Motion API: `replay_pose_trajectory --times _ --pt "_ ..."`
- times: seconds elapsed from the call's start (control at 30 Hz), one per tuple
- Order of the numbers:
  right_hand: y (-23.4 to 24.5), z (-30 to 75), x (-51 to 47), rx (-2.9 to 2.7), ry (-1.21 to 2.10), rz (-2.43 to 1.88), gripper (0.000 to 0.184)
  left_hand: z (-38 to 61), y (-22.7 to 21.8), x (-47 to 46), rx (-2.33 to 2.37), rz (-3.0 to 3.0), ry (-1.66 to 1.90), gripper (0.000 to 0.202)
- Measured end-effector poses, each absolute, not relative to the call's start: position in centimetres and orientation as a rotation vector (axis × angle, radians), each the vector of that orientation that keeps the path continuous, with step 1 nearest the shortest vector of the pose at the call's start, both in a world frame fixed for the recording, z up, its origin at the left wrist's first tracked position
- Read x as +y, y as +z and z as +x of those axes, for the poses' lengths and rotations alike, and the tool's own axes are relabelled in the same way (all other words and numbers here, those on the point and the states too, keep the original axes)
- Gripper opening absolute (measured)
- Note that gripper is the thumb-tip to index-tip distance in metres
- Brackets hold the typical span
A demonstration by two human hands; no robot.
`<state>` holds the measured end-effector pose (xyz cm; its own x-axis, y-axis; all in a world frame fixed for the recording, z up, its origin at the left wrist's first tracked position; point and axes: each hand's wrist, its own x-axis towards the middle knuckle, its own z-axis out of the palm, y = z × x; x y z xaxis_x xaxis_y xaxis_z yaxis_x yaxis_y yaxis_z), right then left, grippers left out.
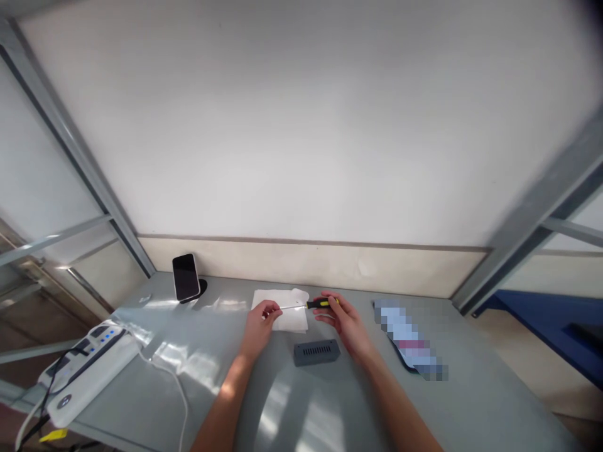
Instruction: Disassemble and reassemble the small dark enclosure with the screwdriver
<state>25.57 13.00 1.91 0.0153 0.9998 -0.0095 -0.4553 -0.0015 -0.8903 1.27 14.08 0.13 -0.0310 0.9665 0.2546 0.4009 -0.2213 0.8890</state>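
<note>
My right hand (343,321) is closed around the yellow-and-black handle of a small screwdriver (316,304), whose thin metal shaft points left. My left hand (262,320) is closed in a pinch at the shaft's tip, over a white cloth or paper sheet (291,319) lying on the grey table (330,408). What the left fingers pinch is too small to make out. A small dark grey box with a row of vent slots (317,352) lies on the table just in front of both hands.
A black phone (185,277) stands upright on a stand at the back left. A white power strip (85,370) with cables sits at the left edge. A blurred-out flat item (409,340) lies to the right. Metal frame posts rise at both sides.
</note>
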Motion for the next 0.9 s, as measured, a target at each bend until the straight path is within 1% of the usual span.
replay_pose_trajectory --times 0.9 --pt "1.81 25.28 13.0 -0.814 1.386 -0.845 0.044 1.98 0.57 13.53 1.421 1.541 1.297 0.016"
